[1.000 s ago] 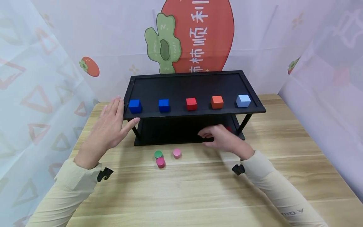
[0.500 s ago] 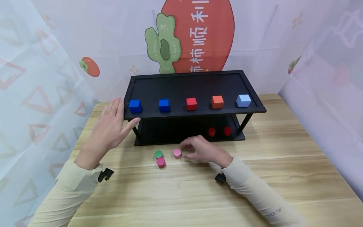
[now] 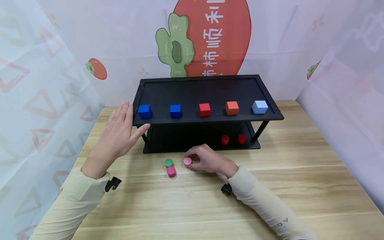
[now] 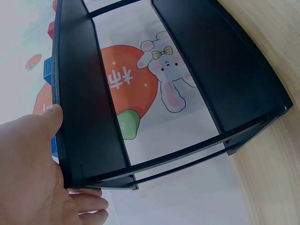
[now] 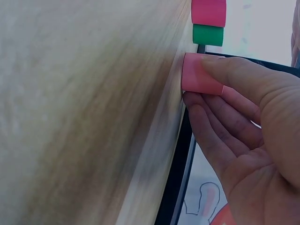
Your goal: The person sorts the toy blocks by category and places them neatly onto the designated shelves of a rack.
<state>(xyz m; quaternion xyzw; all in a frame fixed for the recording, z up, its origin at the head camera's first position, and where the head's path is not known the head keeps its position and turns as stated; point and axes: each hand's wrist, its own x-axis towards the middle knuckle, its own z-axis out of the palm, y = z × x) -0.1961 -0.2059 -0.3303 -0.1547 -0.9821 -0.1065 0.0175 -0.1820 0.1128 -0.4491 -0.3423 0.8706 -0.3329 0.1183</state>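
Observation:
My right hand pinches a light pink cylinder block between thumb and fingers, standing on the table in front of the black two-tier shelf. To its left a green cylinder and a dark pink cylinder stand close together. My left hand rests against the shelf's left end with its fingers straight along the side. Its thumb lies at the front edge of the upper board, as the left wrist view also shows. Two red cylinders stand on the right part of the lower board.
Along the front of the upper board sit two blue cubes, a red cube, an orange cube and a light blue cube. A printed cloth hangs behind the wooden table.
My right hand has moved left from the lower board to the light pink cylinder and taken hold of it, uncovering the two red cylinders. The left hand stays on the shelf.

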